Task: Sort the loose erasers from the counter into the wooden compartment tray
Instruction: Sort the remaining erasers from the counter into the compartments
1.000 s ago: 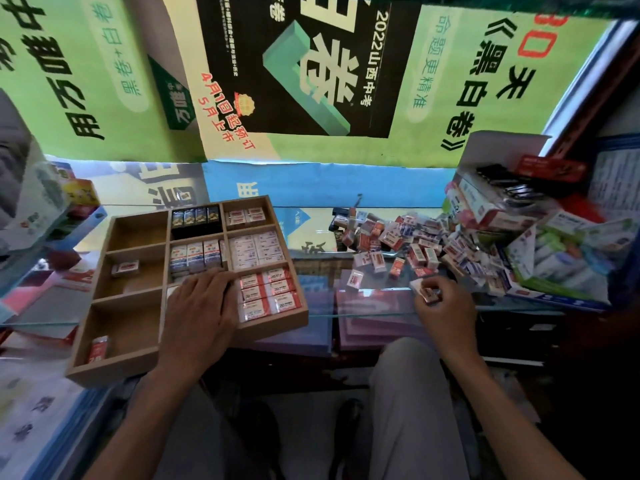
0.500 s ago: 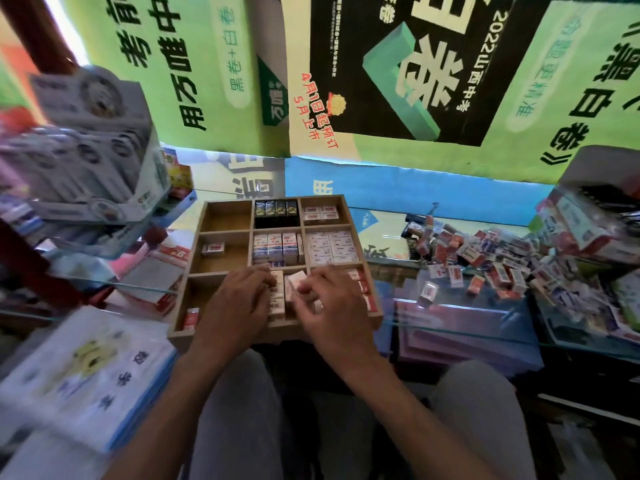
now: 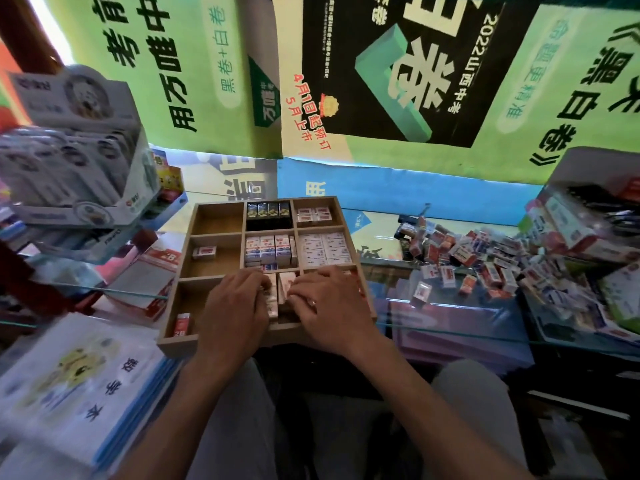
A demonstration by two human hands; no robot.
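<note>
Erasers (image 3: 474,258) are lying heaped on the glass counter (image 3: 450,327), well to the right of your 2 hands. Your left hand (image 3: 235,306) and right hand (image 3: 329,303) are sitting side by side over the wooden tray (image 3: 214,341), fingers curled down into its front middle compartment, touching the packs (image 3: 277,292) standing there; whether either is gripping one, you cannot tell.

A: Rear surface?
B: Green and black printed posters (image 3: 398,74) cover it, with a blue banner (image 3: 398,192) below.
A: Work surface?
B: Glass counter (image 3: 450,323); purple sheets visible beneath.
A: Lighting?
B: Bright daylight at upper left.
</note>
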